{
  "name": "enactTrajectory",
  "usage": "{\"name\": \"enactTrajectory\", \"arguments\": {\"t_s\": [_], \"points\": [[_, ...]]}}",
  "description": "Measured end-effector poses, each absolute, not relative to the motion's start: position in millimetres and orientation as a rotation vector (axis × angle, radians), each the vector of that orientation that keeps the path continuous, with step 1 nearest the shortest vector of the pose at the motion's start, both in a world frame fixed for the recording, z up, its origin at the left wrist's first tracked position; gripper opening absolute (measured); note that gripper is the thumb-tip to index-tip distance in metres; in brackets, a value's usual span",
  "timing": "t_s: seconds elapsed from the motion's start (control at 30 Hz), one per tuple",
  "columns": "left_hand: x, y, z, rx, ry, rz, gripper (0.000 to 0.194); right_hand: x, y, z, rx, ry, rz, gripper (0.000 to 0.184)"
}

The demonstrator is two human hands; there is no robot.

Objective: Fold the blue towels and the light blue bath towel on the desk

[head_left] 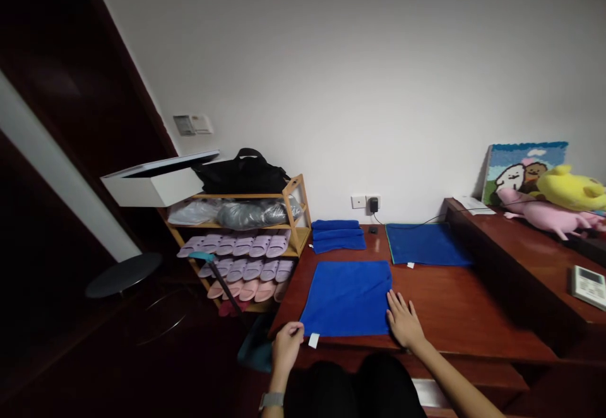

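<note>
A blue towel (pixel 348 298) lies spread flat on the reddish-brown wooden desk (pixel 454 307), with a white tag (pixel 314 340) at its near left edge. My left hand (pixel 287 345) is at the towel's near left corner, its thumb and fingers pinched together on the edge. Flat against the right edge rests my right hand (pixel 403 322), fingers stretched out and apart. Behind, near the wall, are a folded blue towel (pixel 338 236) on the left and another flat blue towel (pixel 426 244) on the right.
On the left stands a wooden rack (pixel 296 216) with several slippers (pixel 243 243), a black bag (pixel 241 175) and a white box (pixel 154 187). A plug (pixel 374 204) trails a cable across the desk. Plush toys (pixel 568 187) and a remote (pixel 589 285) lie on the raised right ledge.
</note>
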State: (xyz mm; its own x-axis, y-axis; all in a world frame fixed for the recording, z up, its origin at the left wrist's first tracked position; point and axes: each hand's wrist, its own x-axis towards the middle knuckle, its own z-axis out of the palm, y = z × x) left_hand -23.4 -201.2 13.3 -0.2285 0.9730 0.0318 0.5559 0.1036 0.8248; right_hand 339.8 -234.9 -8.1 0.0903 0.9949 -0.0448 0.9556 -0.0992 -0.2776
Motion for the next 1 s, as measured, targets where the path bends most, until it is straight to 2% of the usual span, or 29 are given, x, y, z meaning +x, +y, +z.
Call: {"name": "enactTrajectory", "arguments": {"t_s": [0.23,0.33,0.53,0.7,0.83,1.0], "points": [[-30,-204,15,1.686,1.847,1.115,0.016,344,-259,-25,-2.008,-2.030,0.322,0.066],[-8,-188,17,1.939,1.846,1.165,0.021,348,-270,-30,-2.011,-2.006,0.317,0.067],[70,-141,19,2.456,1.568,0.765,0.034,353,-273,-31,-2.029,-1.948,0.265,0.063],[93,-120,-2,2.601,1.574,0.416,0.054,366,-212,-11,-2.062,-1.860,0.177,0.063],[92,-120,-10,2.617,1.587,0.308,0.058,367,-137,3,-2.179,-1.860,0.241,0.062],[88,-122,-15,2.636,1.594,0.311,0.059,363,-93,-12,-2.282,-1.857,0.311,0.066]]}}
